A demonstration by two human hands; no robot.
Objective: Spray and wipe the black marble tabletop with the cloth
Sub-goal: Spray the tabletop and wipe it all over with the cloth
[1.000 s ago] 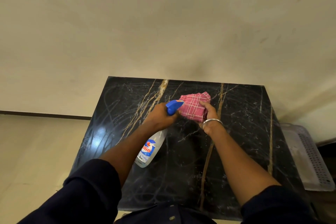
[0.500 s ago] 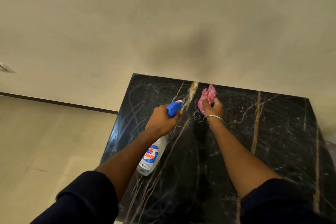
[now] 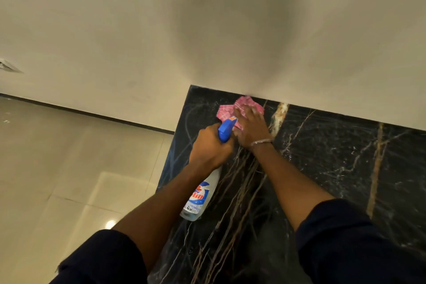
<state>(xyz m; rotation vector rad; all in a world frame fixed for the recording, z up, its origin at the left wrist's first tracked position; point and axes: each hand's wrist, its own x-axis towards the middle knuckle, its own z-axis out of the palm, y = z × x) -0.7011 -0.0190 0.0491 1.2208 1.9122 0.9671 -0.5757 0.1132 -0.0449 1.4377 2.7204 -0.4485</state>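
The black marble tabletop [image 3: 334,168] with gold and white veins fills the lower right. A pink checked cloth [image 3: 224,110] lies on it near the far left corner, close to the wall. My right hand [image 3: 250,129], with a metal bangle on the wrist, presses flat on the cloth. My left hand [image 3: 211,145] grips the neck of a clear spray bottle [image 3: 199,196] with a blue trigger head, held just above the tabletop's left side, nozzle pointing toward the cloth.
A plain cream wall [image 3: 207,30] rises directly behind the tabletop's far edge. To the left the table drops off to a glossy tiled floor [image 3: 57,180] with a dark skirting strip.
My right hand has carried the cloth to the far left corner and flattened onto it. The view has swung left, so the table sits further right. The bottle stays in my left hand.
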